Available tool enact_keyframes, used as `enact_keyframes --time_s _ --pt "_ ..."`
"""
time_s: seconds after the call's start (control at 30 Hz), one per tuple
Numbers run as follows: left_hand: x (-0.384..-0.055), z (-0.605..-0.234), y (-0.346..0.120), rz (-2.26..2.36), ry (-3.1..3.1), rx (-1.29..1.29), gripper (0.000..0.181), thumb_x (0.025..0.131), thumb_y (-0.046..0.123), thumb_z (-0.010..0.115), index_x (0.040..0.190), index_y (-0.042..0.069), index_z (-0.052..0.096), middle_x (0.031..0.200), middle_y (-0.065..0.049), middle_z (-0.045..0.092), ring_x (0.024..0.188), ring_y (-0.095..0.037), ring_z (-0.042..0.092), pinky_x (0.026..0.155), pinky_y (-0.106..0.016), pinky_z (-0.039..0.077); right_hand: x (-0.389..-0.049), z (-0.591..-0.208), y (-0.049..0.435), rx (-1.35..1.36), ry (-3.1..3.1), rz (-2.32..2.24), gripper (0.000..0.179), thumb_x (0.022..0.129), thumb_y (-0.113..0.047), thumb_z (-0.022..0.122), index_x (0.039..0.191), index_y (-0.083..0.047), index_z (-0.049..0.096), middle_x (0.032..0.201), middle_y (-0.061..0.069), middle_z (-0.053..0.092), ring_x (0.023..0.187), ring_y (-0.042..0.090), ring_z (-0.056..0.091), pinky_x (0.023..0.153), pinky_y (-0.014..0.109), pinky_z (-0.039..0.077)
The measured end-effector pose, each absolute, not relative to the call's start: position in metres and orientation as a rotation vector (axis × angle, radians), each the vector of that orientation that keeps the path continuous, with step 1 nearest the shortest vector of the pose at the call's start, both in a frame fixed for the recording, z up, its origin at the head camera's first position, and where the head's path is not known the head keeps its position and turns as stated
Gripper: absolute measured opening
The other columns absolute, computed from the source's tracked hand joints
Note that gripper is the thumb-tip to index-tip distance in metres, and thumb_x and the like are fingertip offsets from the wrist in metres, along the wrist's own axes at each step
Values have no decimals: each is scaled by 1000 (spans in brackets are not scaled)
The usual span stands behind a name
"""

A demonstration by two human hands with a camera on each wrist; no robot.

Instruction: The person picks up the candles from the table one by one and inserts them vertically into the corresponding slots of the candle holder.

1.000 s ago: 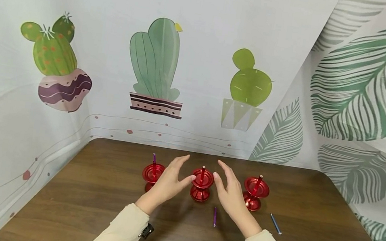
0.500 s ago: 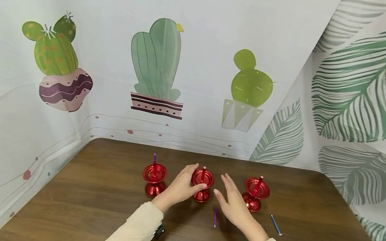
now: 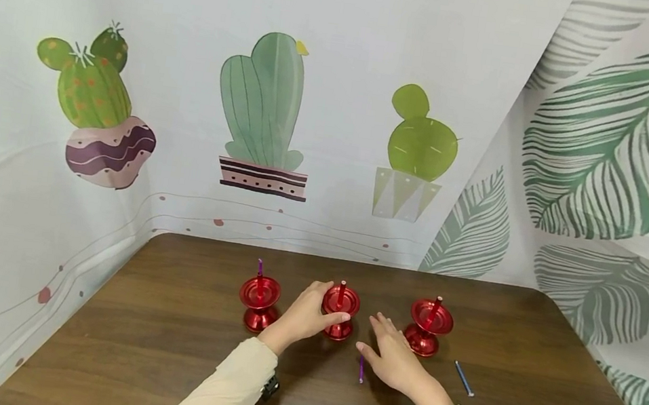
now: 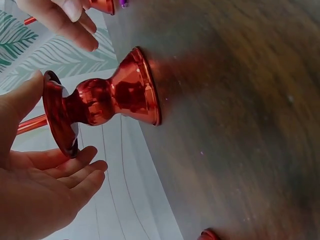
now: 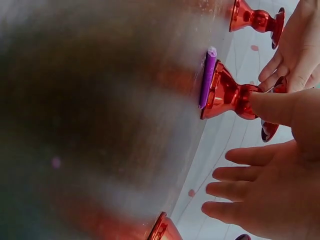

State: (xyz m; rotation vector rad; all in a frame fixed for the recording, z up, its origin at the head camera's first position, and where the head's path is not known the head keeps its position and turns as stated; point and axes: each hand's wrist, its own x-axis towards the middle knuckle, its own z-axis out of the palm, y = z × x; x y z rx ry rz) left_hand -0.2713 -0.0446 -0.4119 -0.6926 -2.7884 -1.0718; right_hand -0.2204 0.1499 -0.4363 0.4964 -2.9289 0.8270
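My left hand (image 3: 305, 315) holds the middle red metal candlestick (image 3: 338, 329) by its dish. In the left wrist view the thumb and fingers (image 4: 75, 175) sit at opposite sides of the dish rim, and the base stands on the table. My right hand (image 3: 396, 361) hovers low with fingers spread, holding nothing. Below its thumb lies a thin purple candle (image 5: 208, 77), partly covered by the hand in the head view. To the left stands another red candlestick (image 3: 260, 295) with a purple candle (image 3: 260, 266) upright in its tube.
A third red candlestick (image 3: 432, 318), without a candle, stands to the right of my right hand. A blue candle (image 3: 464, 378) lies on the brown wooden table (image 3: 158, 345) at the right. A cactus-print cloth (image 3: 346, 130) hangs behind the table.
My left hand has moved right, from beside the middle candlestick to its dish. My right hand has lowered toward the purple candle on the table.
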Motion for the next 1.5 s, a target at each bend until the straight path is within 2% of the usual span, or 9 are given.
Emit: enact_keyframes --time_s 0.6,0.7,0.8,0.9,0.97,1.03,1.2,1.33,1.5 --pt "-275 -410 -45 -1015 -2813 -674 71 76 41 66 125 -4 42 116 -15 50 106 -23 49 87 -34 43 -214 -433 146 539 -3170 678 69 76 -35 66 121 12 45 133 29 33 124 41 27 97 55 25" --pt "-275 -410 -45 -1024 -2820 -665 71 76 41 66 125 -4 42 115 -14 50 105 -23 49 87 -33 43 -213 -433 147 552 -3137 691 63 74 -31 69 115 12 48 126 29 41 116 40 39 94 51 32" --pt "-275 -410 -45 -1024 -2828 -653 71 76 42 66 126 -4 42 114 -13 50 106 -22 49 88 -33 42 -213 -433 148 567 -3091 702 42 72 -25 72 97 4 52 102 19 52 90 30 53 78 41 45" --pt "-275 -410 -45 -1019 -2834 -649 71 76 42 66 126 -3 42 113 -13 50 106 -22 48 89 -34 42 -213 -434 147 577 -3060 676 28 72 -20 72 80 -7 48 97 18 53 85 28 54 70 40 46" --pt "-274 -410 -45 -1015 -2834 -650 71 76 42 66 126 -3 42 113 -13 50 106 -23 48 89 -34 42 -213 -434 146 570 -3051 656 27 72 -17 72 75 -9 47 107 23 51 90 33 54 72 43 47" --pt "-274 -410 -46 -1012 -2828 -653 71 76 41 66 126 -3 42 113 -13 50 106 -23 48 89 -35 42 -213 -434 145 553 -3035 617 25 72 -15 72 72 -10 47 116 27 48 99 38 52 76 46 46" --pt "-275 -410 -45 -989 -2814 -669 71 76 41 66 125 -5 42 114 -15 50 106 -24 48 89 -35 42 -214 -434 141 507 -3012 529 25 73 -11 71 65 -12 47 112 24 50 91 37 54 65 43 46" --pt "-275 -411 -44 -991 -2818 -663 72 77 42 65 126 -4 41 116 -15 50 107 -23 48 89 -33 42 -214 -434 139 487 -3015 474 25 71 -6 70 63 -13 47 111 21 51 92 38 52 68 48 45" --pt "-273 -411 -44 -1016 -2829 -652 72 77 41 65 127 -4 41 115 -14 50 106 -22 49 87 -33 43 -217 -435 138 448 -2956 550 24 73 -1 67 66 -11 46 82 8 50 74 26 50 62 37 42"
